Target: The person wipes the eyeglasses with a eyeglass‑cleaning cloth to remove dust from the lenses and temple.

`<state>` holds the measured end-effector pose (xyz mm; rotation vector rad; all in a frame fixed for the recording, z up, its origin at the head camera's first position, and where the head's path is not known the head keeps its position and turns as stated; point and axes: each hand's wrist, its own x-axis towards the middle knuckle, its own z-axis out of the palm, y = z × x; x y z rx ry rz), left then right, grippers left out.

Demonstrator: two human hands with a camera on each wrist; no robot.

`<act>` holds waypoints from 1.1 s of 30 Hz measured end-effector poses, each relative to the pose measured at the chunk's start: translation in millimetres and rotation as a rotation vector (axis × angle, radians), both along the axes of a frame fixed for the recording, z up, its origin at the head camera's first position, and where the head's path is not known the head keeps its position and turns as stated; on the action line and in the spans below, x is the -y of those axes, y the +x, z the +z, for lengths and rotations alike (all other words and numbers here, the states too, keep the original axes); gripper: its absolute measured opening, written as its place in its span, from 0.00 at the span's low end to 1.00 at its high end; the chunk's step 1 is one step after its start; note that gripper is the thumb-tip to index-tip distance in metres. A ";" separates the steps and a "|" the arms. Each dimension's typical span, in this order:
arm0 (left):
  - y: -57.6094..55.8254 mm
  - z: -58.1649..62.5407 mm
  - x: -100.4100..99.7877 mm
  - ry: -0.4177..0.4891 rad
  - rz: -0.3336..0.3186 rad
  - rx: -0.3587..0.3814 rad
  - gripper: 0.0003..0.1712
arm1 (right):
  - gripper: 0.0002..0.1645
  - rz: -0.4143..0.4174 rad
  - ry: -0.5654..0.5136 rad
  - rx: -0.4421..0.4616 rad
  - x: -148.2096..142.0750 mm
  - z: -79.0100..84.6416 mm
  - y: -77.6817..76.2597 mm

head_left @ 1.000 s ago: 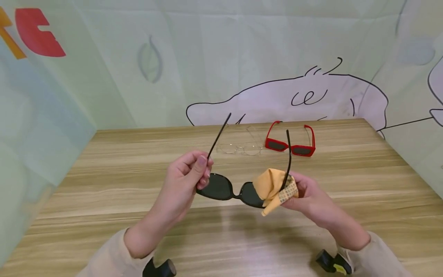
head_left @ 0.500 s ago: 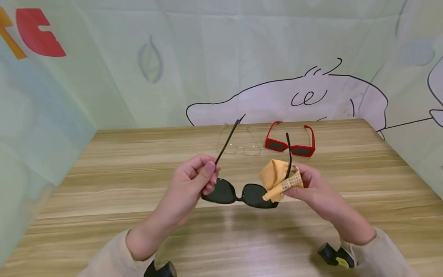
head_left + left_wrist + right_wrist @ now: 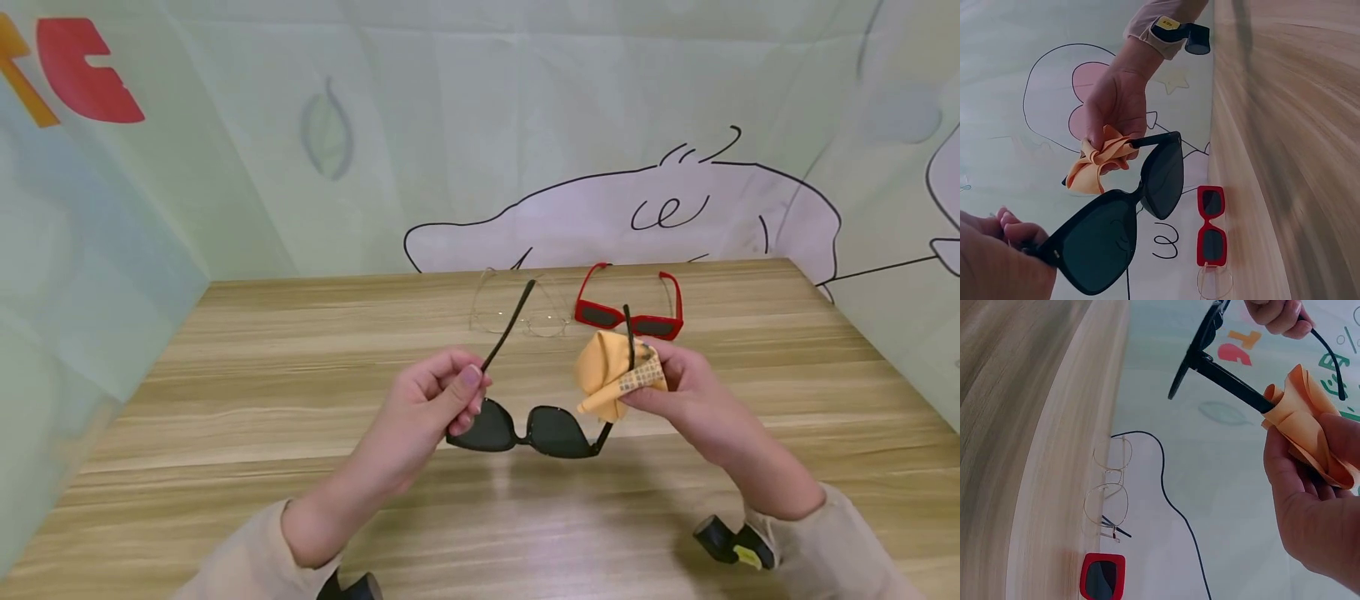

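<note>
Black sunglasses (image 3: 551,432), dark lenses (image 3: 1099,242), unfolded. Left hand (image 3: 427,404) pinches one temple (image 3: 511,323), lens corner hidden in head view; right hand (image 3: 693,396) grips orange cloth (image 3: 603,367) round other temple (image 3: 1241,386), middle hidden.

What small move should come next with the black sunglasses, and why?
Probably slide the cloth to the bare tip: the right hand holds it round one arm of the sunglasses, that tip pokes out uncovered, and the left hand grips the other arm.
</note>
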<state>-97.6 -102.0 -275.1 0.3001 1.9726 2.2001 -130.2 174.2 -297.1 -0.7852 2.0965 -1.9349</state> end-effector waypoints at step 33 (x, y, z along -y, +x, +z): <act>9.3 -10.0 -2.1 -0.166 -0.202 -0.072 0.13 | 0.20 0.048 -0.171 0.102 -15.1 1.7 -9.9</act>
